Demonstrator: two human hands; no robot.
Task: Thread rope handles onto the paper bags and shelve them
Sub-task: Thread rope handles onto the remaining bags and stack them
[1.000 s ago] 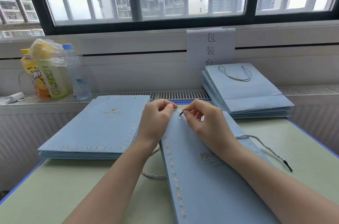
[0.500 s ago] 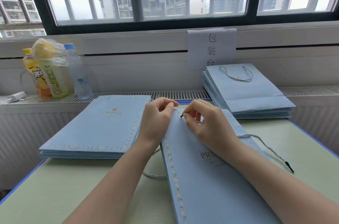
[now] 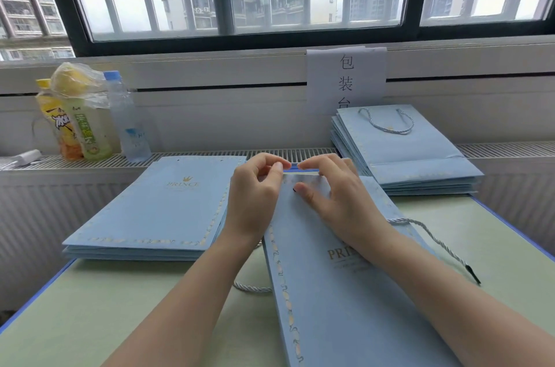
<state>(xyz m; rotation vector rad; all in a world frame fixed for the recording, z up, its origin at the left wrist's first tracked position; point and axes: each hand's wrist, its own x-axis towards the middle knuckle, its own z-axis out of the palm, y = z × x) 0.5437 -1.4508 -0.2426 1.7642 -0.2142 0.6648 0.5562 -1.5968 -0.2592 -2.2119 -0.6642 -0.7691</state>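
Right hand point(image 3: 339, 201) shifted: rope tip now under thumb at bag hole, fingers spread over light-blue paper bag point(image 3: 345, 291). Left hand point(image 3: 255, 195) pinches bag's top edge. Bag flat on green table point(image 3: 105, 306) below window.

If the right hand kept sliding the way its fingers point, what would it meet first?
Probably the left hand: the right hand points leftward along the bag's top edge, fingertips nearly touching it. Depth is unclear.
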